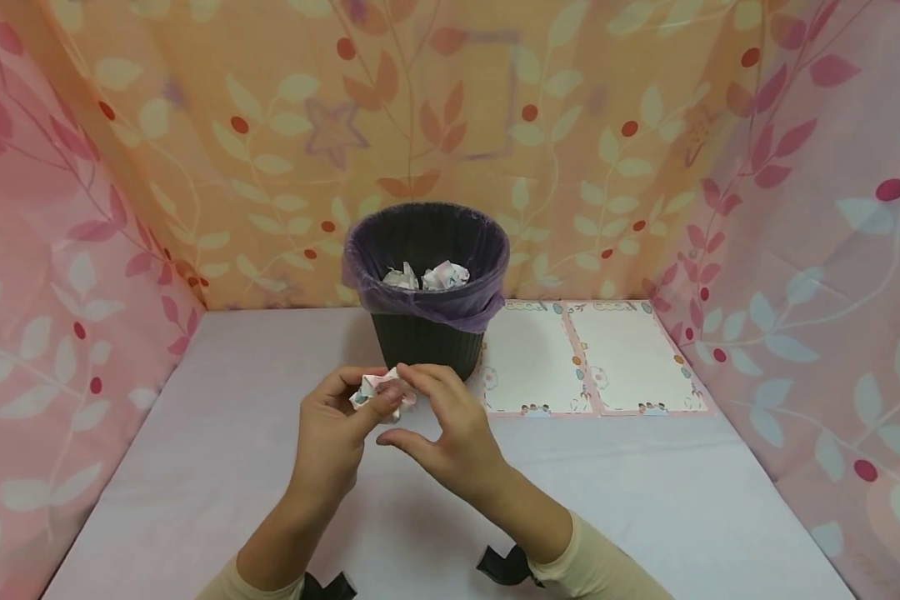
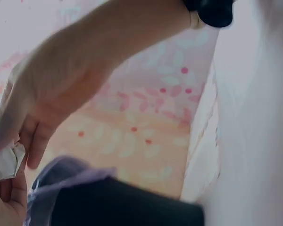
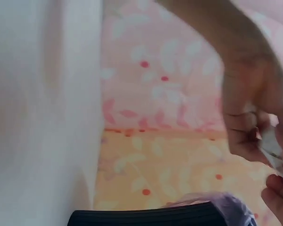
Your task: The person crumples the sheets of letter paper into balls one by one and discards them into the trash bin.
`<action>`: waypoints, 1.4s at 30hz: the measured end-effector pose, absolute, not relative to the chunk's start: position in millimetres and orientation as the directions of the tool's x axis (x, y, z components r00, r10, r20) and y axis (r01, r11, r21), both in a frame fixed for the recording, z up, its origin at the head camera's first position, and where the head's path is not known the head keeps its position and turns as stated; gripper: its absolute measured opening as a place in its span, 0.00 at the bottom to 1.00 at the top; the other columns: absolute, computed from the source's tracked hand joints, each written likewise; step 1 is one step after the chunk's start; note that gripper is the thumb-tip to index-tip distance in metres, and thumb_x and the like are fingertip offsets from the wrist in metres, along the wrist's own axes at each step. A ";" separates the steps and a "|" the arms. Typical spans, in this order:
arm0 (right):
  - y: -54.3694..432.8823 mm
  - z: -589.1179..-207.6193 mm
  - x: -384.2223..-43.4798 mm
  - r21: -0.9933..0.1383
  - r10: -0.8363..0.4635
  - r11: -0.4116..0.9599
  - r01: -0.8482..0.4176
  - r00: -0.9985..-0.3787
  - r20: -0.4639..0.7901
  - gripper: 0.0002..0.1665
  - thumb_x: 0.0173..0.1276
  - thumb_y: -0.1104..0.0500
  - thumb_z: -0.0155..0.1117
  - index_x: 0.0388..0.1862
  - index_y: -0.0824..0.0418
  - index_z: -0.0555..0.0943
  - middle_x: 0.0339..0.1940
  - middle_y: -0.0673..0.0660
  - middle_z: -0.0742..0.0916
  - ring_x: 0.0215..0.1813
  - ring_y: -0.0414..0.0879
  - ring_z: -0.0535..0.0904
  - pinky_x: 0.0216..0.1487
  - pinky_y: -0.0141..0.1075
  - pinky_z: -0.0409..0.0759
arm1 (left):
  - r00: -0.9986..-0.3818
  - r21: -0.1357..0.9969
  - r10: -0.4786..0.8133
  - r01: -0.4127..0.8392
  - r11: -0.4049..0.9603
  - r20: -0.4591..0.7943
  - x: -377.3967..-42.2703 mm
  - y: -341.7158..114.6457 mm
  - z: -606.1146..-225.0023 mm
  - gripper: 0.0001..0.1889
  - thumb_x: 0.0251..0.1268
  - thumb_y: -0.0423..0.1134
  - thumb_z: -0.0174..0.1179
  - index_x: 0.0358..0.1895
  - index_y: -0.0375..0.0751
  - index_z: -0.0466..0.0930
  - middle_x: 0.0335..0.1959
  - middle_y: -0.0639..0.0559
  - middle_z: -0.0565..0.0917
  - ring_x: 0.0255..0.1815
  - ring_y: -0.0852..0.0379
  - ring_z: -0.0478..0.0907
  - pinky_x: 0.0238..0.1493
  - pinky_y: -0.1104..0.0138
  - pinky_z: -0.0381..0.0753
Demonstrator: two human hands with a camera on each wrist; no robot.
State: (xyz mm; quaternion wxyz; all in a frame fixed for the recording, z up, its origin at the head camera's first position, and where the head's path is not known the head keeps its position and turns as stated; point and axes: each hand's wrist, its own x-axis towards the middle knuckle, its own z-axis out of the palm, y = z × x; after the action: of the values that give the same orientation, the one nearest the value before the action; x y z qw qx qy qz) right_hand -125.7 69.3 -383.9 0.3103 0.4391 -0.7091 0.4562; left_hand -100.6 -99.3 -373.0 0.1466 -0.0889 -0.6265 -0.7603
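One crumpled ball of white printed paper [image 1: 370, 386] was pinched between thumb and fingers of the left hand [image 1: 332, 443] before the bin; the right hand [image 1: 456, 433] touched it, its thumb spread away. It looked light, soft and crushable, best held by its outer folds. Two similar wads [image 1: 446, 276] lay inside one black ribbed bin [image 1: 420, 343] with one purple plastic liner [image 1: 474, 310]; two flat pink-bordered white sheets [image 1: 536, 362] lay alongside.

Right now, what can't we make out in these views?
Bin floor: head view; front wall and crumpled papers hide it.
Left sheet's left edge: head view; partly behind the bin.
Held paper ball's full shape: head view; left hand covers part.
Whole bin: both wrist views; bottom edge cuts it off.
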 end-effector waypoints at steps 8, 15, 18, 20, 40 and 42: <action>80.0 -382.3 -134.3 -0.369 -0.190 0.114 -0.922 -0.385 0.903 0.29 0.52 0.74 0.80 0.56 0.72 0.85 0.52 0.65 0.86 0.54 0.55 0.85 0.53 0.36 0.87 | -0.871 0.880 0.130 0.475 -0.020 0.473 -97.7 -102.3 -367.8 0.35 0.58 0.22 0.71 0.70 0.40 0.74 0.62 0.42 0.79 0.57 0.52 0.82 0.57 0.64 0.85; 92.5 -377.4 -138.4 -0.379 -0.242 0.020 -0.925 -0.372 0.896 0.21 0.48 0.75 0.81 0.44 0.71 0.89 0.44 0.63 0.86 0.44 0.52 0.86 0.42 0.33 0.88 | -0.603 0.585 0.192 0.797 0.147 0.774 -102.2 -107.0 -367.1 0.28 0.47 0.18 0.74 0.56 0.36 0.84 0.59 0.38 0.82 0.59 0.49 0.83 0.57 0.67 0.84; 95.0 -378.0 -137.5 -0.459 -0.243 0.006 -0.888 -0.447 0.861 0.21 0.49 0.74 0.81 0.44 0.70 0.90 0.42 0.61 0.88 0.44 0.50 0.87 0.43 0.34 0.88 | -0.562 0.524 0.181 0.823 0.220 0.807 -104.1 -106.4 -369.4 0.25 0.47 0.24 0.77 0.53 0.38 0.86 0.56 0.40 0.85 0.56 0.51 0.84 0.54 0.71 0.84; 95.1 -379.0 -135.7 -0.547 -0.234 -0.036 -0.836 -0.525 0.818 0.23 0.50 0.75 0.80 0.48 0.70 0.88 0.44 0.62 0.88 0.47 0.50 0.87 0.46 0.37 0.89 | -0.573 0.544 0.159 0.817 0.193 0.804 -105.6 -104.6 -372.1 0.23 0.48 0.23 0.76 0.51 0.36 0.85 0.56 0.39 0.84 0.56 0.49 0.84 0.55 0.70 0.84; 76.9 -379.4 -136.7 -0.185 -0.170 0.057 -0.981 -0.192 0.967 0.28 0.45 0.69 0.85 0.46 0.73 0.85 0.47 0.67 0.88 0.50 0.56 0.86 0.52 0.38 0.87 | -0.875 0.871 -0.039 0.485 -0.081 0.483 -89.9 -97.0 -373.4 0.10 0.62 0.23 0.68 0.44 0.26 0.79 0.52 0.43 0.84 0.56 0.46 0.84 0.51 0.65 0.87; 76.5 -379.6 -138.2 -0.267 -0.168 0.033 -0.963 -0.269 0.948 0.24 0.45 0.70 0.85 0.43 0.71 0.87 0.43 0.64 0.89 0.46 0.53 0.87 0.48 0.36 0.88 | -0.883 0.879 -0.039 0.470 -0.083 0.468 -92.1 -97.0 -375.9 0.12 0.64 0.25 0.67 0.49 0.28 0.80 0.53 0.43 0.84 0.53 0.48 0.84 0.52 0.66 0.87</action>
State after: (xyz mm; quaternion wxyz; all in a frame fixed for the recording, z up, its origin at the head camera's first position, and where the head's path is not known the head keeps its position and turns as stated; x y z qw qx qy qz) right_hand -138.2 76.5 -379.6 0.3852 0.4660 -0.6068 0.5160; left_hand -92.1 -97.0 -375.9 0.1772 -0.1649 -0.6536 -0.7170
